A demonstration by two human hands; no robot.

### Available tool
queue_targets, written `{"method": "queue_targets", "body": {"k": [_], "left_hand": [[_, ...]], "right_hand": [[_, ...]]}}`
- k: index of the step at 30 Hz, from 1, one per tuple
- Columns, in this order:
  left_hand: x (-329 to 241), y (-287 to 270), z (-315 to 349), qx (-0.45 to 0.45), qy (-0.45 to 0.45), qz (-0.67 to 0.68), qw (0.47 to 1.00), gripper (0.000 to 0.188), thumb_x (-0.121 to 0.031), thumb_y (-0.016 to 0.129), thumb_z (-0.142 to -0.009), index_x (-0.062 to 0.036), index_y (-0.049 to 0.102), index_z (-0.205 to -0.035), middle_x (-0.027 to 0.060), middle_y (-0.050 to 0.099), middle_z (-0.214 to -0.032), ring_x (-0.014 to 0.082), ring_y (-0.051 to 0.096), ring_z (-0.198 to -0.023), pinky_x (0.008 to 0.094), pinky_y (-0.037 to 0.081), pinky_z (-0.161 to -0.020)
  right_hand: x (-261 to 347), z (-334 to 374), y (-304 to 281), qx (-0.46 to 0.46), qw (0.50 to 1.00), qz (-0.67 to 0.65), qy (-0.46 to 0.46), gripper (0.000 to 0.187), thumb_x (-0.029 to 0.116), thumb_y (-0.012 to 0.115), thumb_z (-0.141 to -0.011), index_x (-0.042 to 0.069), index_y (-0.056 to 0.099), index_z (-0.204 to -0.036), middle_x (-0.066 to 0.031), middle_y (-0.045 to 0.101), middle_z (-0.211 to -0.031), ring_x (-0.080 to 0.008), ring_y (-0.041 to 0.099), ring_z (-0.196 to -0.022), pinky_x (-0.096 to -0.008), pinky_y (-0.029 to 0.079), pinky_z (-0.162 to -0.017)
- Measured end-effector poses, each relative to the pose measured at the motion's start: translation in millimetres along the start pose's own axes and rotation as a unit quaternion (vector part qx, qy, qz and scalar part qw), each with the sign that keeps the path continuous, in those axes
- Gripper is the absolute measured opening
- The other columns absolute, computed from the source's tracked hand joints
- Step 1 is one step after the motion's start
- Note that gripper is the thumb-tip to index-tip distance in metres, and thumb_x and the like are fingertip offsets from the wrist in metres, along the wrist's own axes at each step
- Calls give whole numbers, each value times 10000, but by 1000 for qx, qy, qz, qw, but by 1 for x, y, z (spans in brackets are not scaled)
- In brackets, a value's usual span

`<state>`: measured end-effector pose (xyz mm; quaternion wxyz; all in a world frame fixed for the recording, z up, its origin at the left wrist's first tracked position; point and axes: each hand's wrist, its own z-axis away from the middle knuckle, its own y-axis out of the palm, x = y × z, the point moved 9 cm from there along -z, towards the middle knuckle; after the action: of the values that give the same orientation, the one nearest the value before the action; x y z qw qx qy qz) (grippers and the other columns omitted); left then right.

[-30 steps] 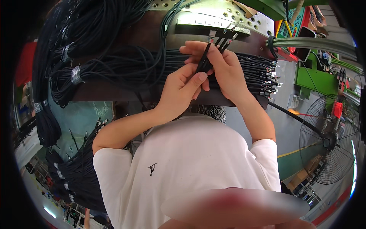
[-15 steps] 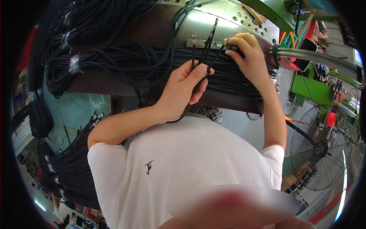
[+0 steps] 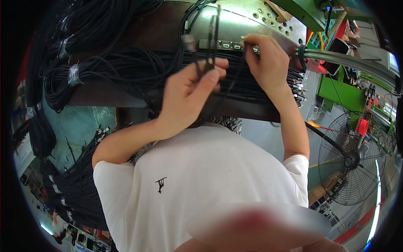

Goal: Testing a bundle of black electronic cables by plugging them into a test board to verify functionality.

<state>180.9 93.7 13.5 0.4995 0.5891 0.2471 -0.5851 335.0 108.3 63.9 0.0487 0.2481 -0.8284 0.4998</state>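
Observation:
My left hand (image 3: pixel 182 98) is closed around several black cables (image 3: pixel 212 42) whose ends stick up past the thumb, blurred by motion. One of those ends carries a silver metal connector (image 3: pixel 189 43). Between thumb and fingers, my right hand (image 3: pixel 268 65) pinches the upper end of another black cable (image 3: pixel 241 67), which hangs down toward my left hand. Its tip is mostly hidden by the fingers. Right beside that grip, a metal strip with a row of sockets (image 3: pixel 226 45) lies on the workbench.
A thick bundle of black cables (image 3: pixel 138 65), bound with clear wrap (image 3: pixel 74 75), crosses the bench under my hands. More cables (image 3: pixel 75 201) lie at the lower left. A perforated metal plate (image 3: pixel 239 19) is at the back. To the right stand a metal rail (image 3: pixel 344 55) and a caged fan (image 3: pixel 350 159).
My left hand has moved left with its cables, away from my right hand. One cable now stretches between the hands, its end at the right hand's fingers by the socket strip.

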Motion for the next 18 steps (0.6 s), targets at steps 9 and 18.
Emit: {"method": "queue_targets", "body": {"k": [9,18], "left_hand": [[7,26,10,163,-200,227,939,322,-261,443,-1048,24,591,-1035,141,641,-754,191,633,-611,284,532,-550],[17,29,9,179,-223,270,920,343,-309,497,-1030,10,622,-1019,93,647,-770,150,620,-622,262,518,-588]], "right_hand": [[-1,2,21,33,991,-123,44,152,19,663,-820,51,620,-963,-70,676,-890,-274,655,-831,-354,525,-720],[-4,2,23,36,989,-137,52,164,22,671,-807,62,636,-962,-60,671,-889,-260,651,-829,-358,521,-719]]}}
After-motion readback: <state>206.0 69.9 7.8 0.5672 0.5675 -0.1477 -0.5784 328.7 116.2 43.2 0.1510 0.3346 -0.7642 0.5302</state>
